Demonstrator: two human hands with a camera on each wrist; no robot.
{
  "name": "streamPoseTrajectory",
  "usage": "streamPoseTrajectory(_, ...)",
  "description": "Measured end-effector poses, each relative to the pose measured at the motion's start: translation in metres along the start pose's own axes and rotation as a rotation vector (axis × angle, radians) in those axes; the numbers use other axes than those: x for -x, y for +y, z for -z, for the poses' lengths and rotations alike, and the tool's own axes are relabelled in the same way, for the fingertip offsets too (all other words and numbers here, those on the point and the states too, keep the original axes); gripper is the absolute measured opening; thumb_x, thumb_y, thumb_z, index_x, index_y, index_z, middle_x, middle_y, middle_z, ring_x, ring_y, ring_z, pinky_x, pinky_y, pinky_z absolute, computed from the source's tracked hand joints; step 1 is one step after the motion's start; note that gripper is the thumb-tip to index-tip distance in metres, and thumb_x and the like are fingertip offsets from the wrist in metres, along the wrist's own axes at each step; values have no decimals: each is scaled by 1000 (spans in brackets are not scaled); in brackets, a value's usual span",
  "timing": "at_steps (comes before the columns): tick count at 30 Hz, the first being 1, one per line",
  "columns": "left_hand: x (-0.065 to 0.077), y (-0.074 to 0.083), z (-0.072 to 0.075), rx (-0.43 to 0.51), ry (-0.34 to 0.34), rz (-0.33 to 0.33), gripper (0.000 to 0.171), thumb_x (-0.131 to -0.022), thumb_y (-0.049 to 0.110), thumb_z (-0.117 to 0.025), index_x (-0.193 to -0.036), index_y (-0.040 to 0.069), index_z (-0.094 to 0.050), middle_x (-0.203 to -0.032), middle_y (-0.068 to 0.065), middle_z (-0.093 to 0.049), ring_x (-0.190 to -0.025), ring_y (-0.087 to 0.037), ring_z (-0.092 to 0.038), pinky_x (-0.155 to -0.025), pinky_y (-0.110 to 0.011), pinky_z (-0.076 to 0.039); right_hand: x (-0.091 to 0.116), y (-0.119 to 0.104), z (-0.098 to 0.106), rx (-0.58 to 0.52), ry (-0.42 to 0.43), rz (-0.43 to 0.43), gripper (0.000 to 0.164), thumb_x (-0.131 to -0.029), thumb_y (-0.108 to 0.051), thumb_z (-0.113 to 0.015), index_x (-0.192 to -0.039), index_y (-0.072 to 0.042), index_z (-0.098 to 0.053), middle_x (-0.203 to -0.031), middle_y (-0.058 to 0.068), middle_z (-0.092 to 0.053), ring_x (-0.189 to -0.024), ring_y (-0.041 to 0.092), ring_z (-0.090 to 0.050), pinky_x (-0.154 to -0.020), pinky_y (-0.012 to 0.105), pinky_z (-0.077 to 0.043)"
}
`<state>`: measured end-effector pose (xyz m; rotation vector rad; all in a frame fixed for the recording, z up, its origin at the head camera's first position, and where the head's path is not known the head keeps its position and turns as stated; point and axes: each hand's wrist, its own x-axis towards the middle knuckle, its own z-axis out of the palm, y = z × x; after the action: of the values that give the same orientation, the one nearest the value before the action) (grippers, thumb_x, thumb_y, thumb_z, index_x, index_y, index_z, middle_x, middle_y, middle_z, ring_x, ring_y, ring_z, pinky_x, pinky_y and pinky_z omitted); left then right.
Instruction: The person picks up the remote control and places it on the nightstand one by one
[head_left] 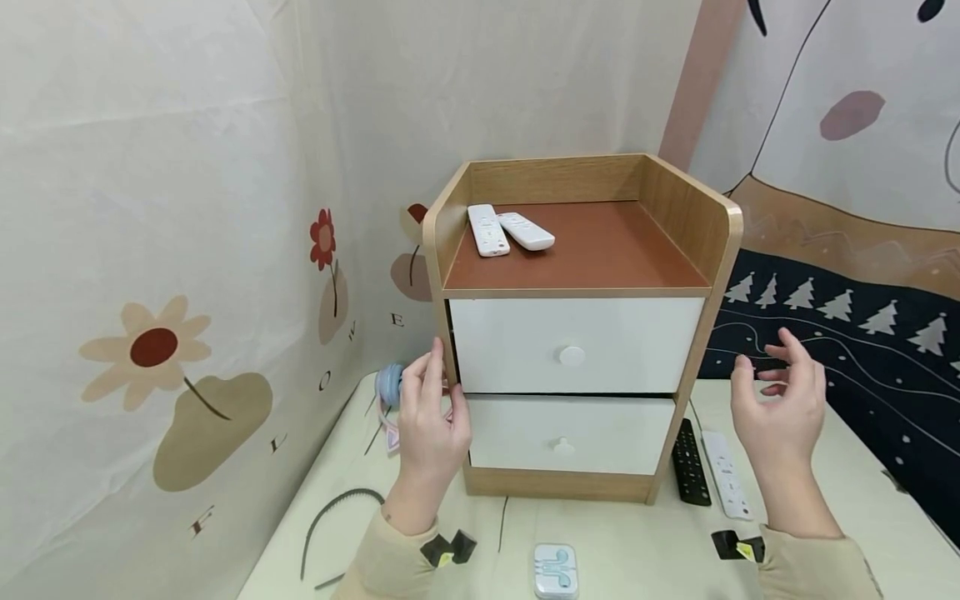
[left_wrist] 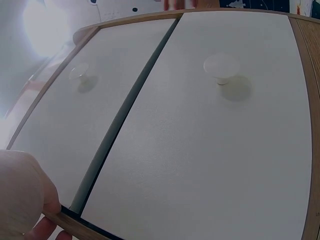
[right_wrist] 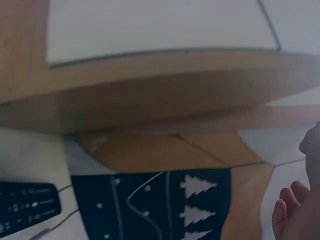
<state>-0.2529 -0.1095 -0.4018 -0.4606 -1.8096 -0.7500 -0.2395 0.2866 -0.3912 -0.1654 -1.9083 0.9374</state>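
A small wooden cabinet (head_left: 558,487) stands upright with two white drawers, an upper drawer (head_left: 510,346) and a lower drawer (head_left: 517,432), each with a round white knob. My left hand (head_left: 435,417) holds the cabinet's left side edge, its thumb at the front and its fingers along the outer side; the left wrist view shows this hand (left_wrist: 22,192) at the same edge. Off to the cabinet's right, my right hand (head_left: 783,408) hangs in the air with loosely bent fingers and nothing in it. Two white remotes (head_left: 488,231) lie on the cabinet's brown top.
Right of the cabinet lie a black remote (head_left: 690,467) and a white power strip (head_left: 725,475). In front is a clear case with earphones (head_left: 556,571). Blue headphones (head_left: 389,385) and a dark curved band (head_left: 330,504) lie at left. Patterned cloth walls (head_left: 225,167) enclose the table.
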Motion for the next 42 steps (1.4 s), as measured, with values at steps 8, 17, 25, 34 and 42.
streamPoseTrajectory(8, 0, 2, 1, 7, -19, 20, 66, -93, -12, -68, -157, -9, -52, -130, -28, -60, -94, -31, -66, -73, -40, -63, 17, 38, -4, 134, -100, -78, 64, -106, -25, -64, -165, -9, -47, -142, 23, -62, -92, -22, -35, -78, 6, -31)
streamPoseTrajectory(17, 0, 2, 2, 9, -17, 18, 66, -93, -11, -68, -157, -9, -52, -130, -28, -60, -93, -31, -66, -73, -39, -63, 35, 73, -10, 215, -219, -156, 64, -106, -24, -63, -164, -4, -47, -143, 29, -58, -104, 34, -60, -77, 23, -36)
streamPoseTrajectory(25, 0, 0, 1, 11, -3, 2, 68, -91, -14, -69, -157, -10, -52, -129, -28, -60, -92, -30, -66, -73, -39, -63, 49, 91, -12, 271, -345, -270, 69, -108, -30, -60, -169, -6, -39, -152, 32, -52, -118, 45, -59, -82, 43, -46)
streamPoseTrajectory(34, 0, 0, 1, 17, 2, 4, 68, -90, -15, -68, -157, -10, -52, -129, -28, -60, -91, -30, -66, -72, -40, -64, 67, 101, -14, 306, -400, -336, 70, -108, -30, -59, -169, -4, -37, -154, 32, -49, -122, 47, -59, -90, 56, -49)
streamPoseTrajectory(42, 0, -1, 1, 14, -1, -4, 71, -89, -16, -69, -157, -9, -52, -128, -29, -60, -90, -30, -66, -70, -41, -64, 77, 112, -13, 314, -443, -380, 71, -107, -29, -62, -167, -1, -38, -154, 36, -46, -126, 52, -56, -101, 67, -50)
